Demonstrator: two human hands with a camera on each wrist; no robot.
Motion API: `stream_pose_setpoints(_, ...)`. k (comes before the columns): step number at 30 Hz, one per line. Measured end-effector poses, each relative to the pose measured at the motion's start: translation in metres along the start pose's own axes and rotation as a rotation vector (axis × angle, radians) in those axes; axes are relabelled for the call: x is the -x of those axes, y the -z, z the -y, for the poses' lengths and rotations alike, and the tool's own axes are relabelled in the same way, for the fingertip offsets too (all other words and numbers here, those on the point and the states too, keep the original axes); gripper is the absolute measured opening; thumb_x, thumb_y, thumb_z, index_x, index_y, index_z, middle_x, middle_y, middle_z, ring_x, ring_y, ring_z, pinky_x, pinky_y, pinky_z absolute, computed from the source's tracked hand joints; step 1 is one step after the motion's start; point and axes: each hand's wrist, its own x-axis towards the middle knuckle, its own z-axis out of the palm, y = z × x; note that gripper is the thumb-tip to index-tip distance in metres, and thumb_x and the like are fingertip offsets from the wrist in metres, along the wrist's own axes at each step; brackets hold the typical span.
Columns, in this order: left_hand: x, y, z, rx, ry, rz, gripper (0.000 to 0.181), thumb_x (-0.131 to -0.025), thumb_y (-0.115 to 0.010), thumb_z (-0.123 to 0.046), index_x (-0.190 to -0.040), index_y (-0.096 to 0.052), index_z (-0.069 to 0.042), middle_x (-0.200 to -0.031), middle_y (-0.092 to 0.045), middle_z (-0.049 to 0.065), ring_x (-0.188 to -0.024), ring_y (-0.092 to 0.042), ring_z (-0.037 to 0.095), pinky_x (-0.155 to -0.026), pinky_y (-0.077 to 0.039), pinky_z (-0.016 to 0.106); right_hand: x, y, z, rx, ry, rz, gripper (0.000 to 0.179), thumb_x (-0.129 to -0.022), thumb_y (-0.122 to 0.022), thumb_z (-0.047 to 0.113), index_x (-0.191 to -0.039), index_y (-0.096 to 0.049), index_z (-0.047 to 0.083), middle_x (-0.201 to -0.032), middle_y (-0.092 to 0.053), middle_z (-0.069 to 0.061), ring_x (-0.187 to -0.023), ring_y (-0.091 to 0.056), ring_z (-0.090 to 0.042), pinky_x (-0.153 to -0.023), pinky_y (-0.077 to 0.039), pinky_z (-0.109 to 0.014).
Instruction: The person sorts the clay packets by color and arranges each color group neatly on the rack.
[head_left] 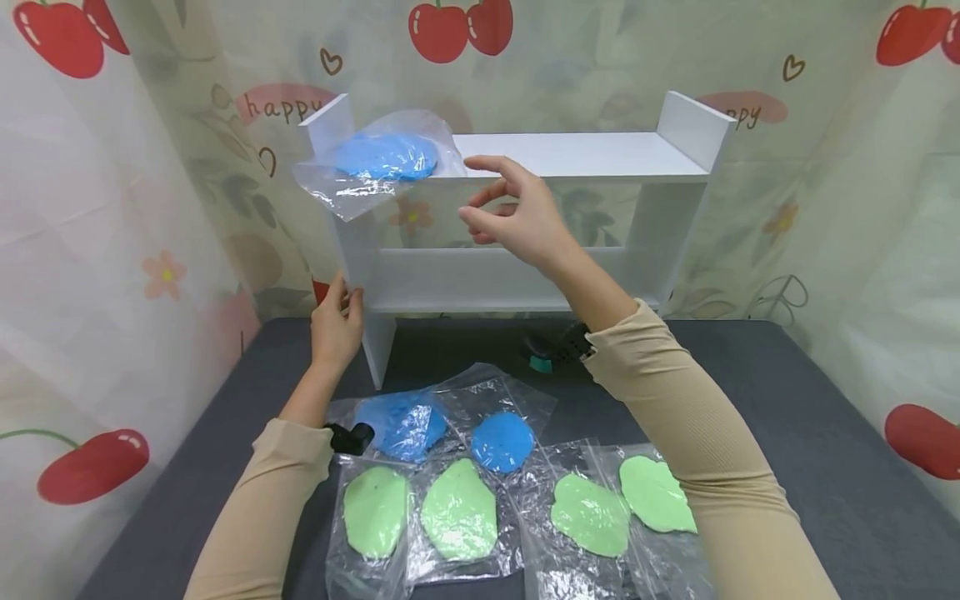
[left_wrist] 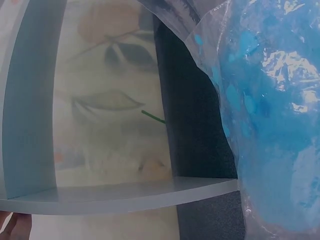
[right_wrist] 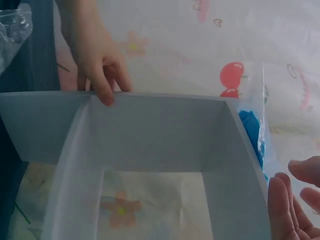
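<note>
A small white shelf (head_left: 495, 279) stands on the dark table. My left hand (head_left: 335, 329) grips its left side panel at mid height; in the right wrist view the thumb of that left hand (right_wrist: 97, 57) lies over the panel's edge. On the left end of the top board lies a clear plastic bag with a flat blue clay-like piece (head_left: 386, 157), one corner hanging over the front. Just right of this bag my right hand (head_left: 517, 212) is raised, fingers bent, thumb and fingertips apart, holding nothing. In the right wrist view, fingers (right_wrist: 282, 210) appear beside the top board.
In front of the shelf lie bagged blue pieces (head_left: 502, 442) and several bagged green pieces (head_left: 459, 510). A bagged blue piece (left_wrist: 285, 125) fills the right of the left wrist view. A dark object (head_left: 542, 354) sits under the shelf. A patterned curtain (head_left: 172, 208) surrounds the table.
</note>
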Motion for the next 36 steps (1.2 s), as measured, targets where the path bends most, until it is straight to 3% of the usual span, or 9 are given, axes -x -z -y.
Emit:
stream_pose_setpoints(13,-0.002,-0.001,0.002,-0.027,-0.012,-0.003,0.043,-0.099,-0.044,-0.014,-0.141,-0.041,-0.012,-0.131,-0.054,0.022,-0.116,-0.056,0.041,-0.094,-0.050,0.049,0.062,0.016,-0.043,0.093,0.006,0.202,0.046,-0.087,-0.065,0.011,-0.131,-0.052,0.011,-0.101,-0.061,-0.013,-0.075,-0.066,-0.014,-0.072,-0.058,-0.029)
stream_pose_setpoints(22,0.000,0.000,0.000,-0.004,-0.003,-0.002,0.048,-0.098,-0.045,-0.013,-0.145,-0.036,-0.014,-0.134,-0.052,0.022,-0.116,-0.056,0.041,-0.094,-0.050,0.048,0.087,0.013,-0.081,0.083,-0.074,0.316,0.046,-0.087,-0.065,0.012,-0.131,-0.052,0.009,-0.104,-0.061,-0.013,-0.084,-0.065,-0.014,-0.078,-0.056,-0.028)
stream_pose_setpoints(31,-0.001,-0.001,0.000,0.001,0.006,-0.005,0.048,-0.098,-0.045,-0.013,-0.145,-0.037,-0.014,-0.133,-0.053,0.023,-0.116,-0.056,0.041,-0.094,-0.050,0.048,0.109,0.006,-0.129,0.116,-0.156,0.380,0.045,-0.087,-0.067,0.018,-0.129,-0.053,0.012,-0.105,-0.062,-0.011,-0.089,-0.063,-0.018,-0.079,-0.055,-0.027)
stream_pose_setpoints(36,-0.001,-0.001,0.000,0.006,0.008,-0.007,0.049,-0.098,-0.045,-0.013,-0.146,-0.035,-0.015,-0.133,-0.052,0.024,-0.116,-0.056,0.041,-0.094,-0.050,0.048,0.122,0.002,-0.155,0.116,-0.188,0.384,0.047,-0.087,-0.067,0.019,-0.130,-0.052,0.008,-0.108,-0.061,-0.016,-0.091,-0.063,-0.017,-0.080,-0.054,-0.025)
